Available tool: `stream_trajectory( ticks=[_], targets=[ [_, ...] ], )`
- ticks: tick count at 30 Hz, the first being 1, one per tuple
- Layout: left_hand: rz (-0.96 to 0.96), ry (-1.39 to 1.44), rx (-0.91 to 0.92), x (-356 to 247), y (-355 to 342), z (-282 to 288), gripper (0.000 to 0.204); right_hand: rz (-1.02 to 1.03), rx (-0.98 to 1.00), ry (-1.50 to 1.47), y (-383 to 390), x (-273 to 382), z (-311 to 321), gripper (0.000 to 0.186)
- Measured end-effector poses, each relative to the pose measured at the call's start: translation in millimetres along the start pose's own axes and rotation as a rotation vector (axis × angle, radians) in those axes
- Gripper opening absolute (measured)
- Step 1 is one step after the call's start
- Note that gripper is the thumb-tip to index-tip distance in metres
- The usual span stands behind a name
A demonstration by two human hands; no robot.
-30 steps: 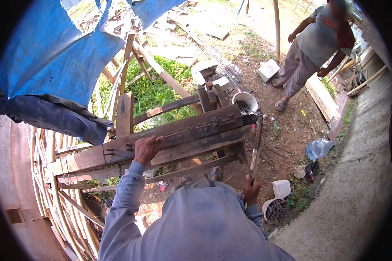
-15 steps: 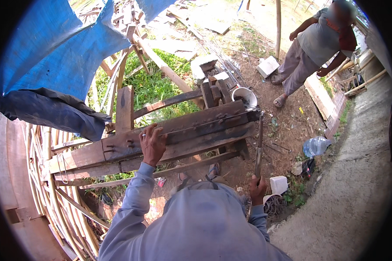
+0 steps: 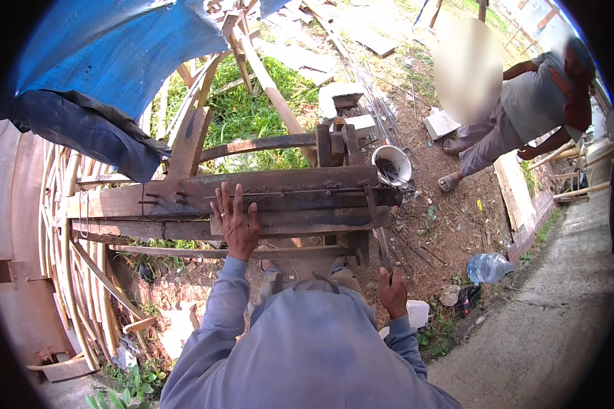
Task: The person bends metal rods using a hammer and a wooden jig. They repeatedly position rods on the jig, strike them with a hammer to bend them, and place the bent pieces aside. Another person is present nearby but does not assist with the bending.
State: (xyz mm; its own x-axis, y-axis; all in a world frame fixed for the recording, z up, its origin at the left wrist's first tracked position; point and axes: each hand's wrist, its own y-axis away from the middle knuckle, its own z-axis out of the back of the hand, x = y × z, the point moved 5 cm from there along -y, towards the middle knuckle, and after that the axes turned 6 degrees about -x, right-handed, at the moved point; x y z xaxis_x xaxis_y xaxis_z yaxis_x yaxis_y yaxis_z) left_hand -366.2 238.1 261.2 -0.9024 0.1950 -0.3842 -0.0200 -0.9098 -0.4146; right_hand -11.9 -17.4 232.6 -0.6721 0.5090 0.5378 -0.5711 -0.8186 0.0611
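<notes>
A thin steel rod [image 3: 293, 193] lies along a dark wooden beam [image 3: 252, 180], among metal pegs [image 3: 179, 198] standing out of the wood. My left hand [image 3: 237, 226] rests on the beam across the rod's left part, palm down with fingers stretched out. On the right, my right hand [image 3: 393, 292] is wrapped round the near end of a long metal bending bar [image 3: 381, 238]. The bar's far end meets the rod near the beam's right end; exactly how they engage is too small to tell.
A white bucket [image 3: 391, 165] holding metal pieces stands beyond the beam's right end. Another person [image 3: 535, 102] is at the far right. A clear plastic jug [image 3: 489, 268] lies by the concrete path [image 3: 546, 327]. Bamboo poles [image 3: 68, 252] and a blue tarp [image 3: 116, 61] are left.
My right hand and the bending bar's far end have moved left across the beam's right end. My left hand's fingers have straightened from curled to flat. The view has turned slightly.
</notes>
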Motion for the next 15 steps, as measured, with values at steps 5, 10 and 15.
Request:
stream_trajectory(
  ticks=[5,10,15],
  targets=[
    [0.311,-0.074,-0.184,-3.2,6.9,-3.8,0.059,0.077,0.156,-0.185,-44.6,-23.8,43.4,0.038],
    [0.547,-0.073,-0.297,-12.2,15.6,-6.2,0.066,0.23,0.266,-0.103,-85.6,-50.7,61.2,0.04],
    [0.553,-0.144,-0.297,-21.7,10.9,-11.1,0.069,0.292,0.365,-0.023,-121.4,-43.2,88.5,0.043]
  ],
)
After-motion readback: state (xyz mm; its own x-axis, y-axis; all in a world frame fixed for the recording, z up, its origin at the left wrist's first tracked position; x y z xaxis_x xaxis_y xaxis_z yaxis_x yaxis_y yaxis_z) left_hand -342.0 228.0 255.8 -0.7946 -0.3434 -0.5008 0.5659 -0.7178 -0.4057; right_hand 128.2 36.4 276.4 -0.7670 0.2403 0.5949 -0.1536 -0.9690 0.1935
